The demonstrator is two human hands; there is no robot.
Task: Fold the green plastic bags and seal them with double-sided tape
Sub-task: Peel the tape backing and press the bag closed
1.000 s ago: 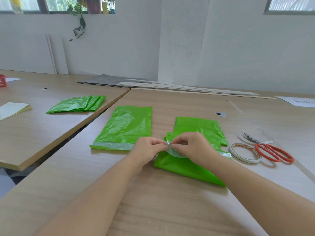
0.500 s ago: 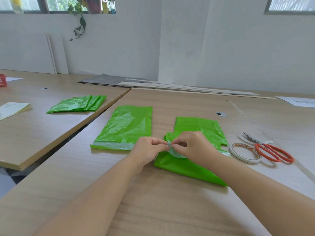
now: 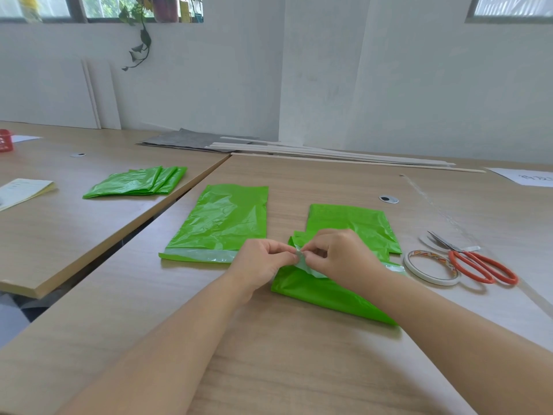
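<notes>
Forearms: I am seeing both bare forearms reaching in from the near edge, converging over the desk [image 3: 269,363].
Left hand [image 3: 263,265]: it is curling knuckles-up, its grip closing thumb to forefinger on the pale tape strip [image 3: 308,266] at the strip's left tip.
Right hand [image 3: 341,259]: it is arching over the same spot, its grip pinching narrow on that strip right against the left fingertips.
Green bag in work [image 3: 329,292]: it is lying folded under the right wrist, the pale strip running along its upper edge.
Second bag [image 3: 353,223]: it is lying flat just behind the hands, partly covered by them.
Flat bag [image 3: 224,223]: it is lying to the left, its pale flap facing me.
Tape roll [image 3: 431,266]: it is resting to the right, touching the orange-handled scissors [image 3: 475,262].
Folded stack [image 3: 140,182]: it is sitting on the far left desk.
Change: both hands are staying pinched at the same place; I am noticing almost no shift since half a second ago.
</notes>
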